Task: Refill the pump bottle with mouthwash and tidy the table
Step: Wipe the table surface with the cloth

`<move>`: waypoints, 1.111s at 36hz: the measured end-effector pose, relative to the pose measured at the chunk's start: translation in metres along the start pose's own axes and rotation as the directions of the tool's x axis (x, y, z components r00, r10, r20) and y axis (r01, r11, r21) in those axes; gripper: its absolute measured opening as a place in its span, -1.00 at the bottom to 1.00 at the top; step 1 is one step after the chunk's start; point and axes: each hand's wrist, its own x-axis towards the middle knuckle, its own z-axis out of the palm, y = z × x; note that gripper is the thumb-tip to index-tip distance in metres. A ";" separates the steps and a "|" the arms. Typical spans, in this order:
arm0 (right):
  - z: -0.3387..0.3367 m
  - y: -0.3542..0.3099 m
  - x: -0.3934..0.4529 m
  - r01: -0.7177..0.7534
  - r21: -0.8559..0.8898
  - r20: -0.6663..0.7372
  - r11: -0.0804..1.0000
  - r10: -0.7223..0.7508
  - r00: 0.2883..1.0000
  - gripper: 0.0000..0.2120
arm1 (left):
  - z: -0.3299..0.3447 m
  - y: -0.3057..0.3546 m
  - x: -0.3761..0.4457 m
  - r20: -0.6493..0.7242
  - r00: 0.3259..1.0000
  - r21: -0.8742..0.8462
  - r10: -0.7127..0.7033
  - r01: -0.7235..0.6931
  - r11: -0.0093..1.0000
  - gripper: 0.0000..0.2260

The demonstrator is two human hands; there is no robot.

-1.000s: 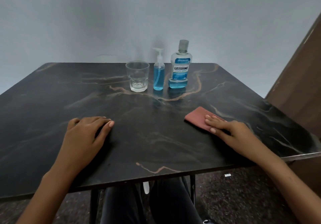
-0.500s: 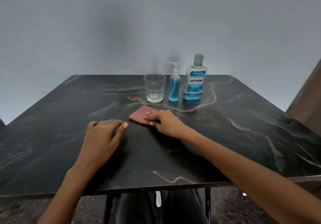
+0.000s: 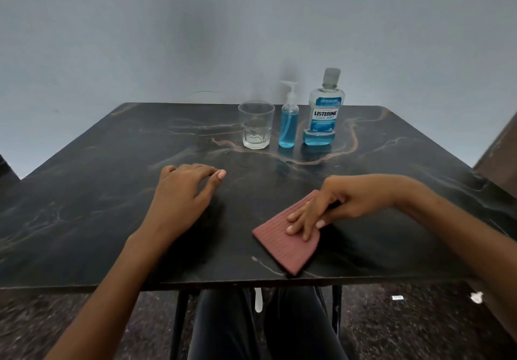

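On the table point(image 3: 98, 220), right hand point(image 3: 335, 206) half-covers cloth point(image 3: 282, 245).

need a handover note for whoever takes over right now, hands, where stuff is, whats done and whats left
Left hand: flat on the table, palm down, holding nothing.
Right hand: fingers spread, pressing the cloth flat near the front edge, right of centre.
At the back, in a row from left: glass, looks empty; pump bottle, pump on, mostly full of blue liquid; mouthwash, capped, a little blue left at the bottom.
Done: refill looks finished, both bottles closed and upright.
Left: finish wiping, then put the cloth away. No spills visible, though the dark top could hide them.
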 end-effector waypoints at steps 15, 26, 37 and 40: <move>-0.072 -0.002 0.040 -0.136 0.467 -0.576 0.873 0.418 0.703 -0.78 | -0.010 -0.012 0.037 -0.071 0.997 -0.046 -0.002 -0.001 0.999 -0.69; -0.052 -0.021 0.214 -0.623 0.002 -0.886 0.782 0.290 0.361 -0.78 | -0.002 -0.056 0.065 0.017 0.983 0.072 -0.184 0.183 0.981 -0.71; -0.042 0.023 0.173 -0.489 -0.211 -0.576 0.846 0.296 0.762 -0.64 | 0.017 -0.072 0.071 0.263 0.962 0.240 -0.073 0.008 0.971 -0.56; -0.030 0.031 0.165 -0.435 -0.309 -0.497 0.846 0.247 0.832 -0.56 | 0.023 -0.071 0.074 0.311 0.949 0.281 -0.045 -0.046 0.959 -0.55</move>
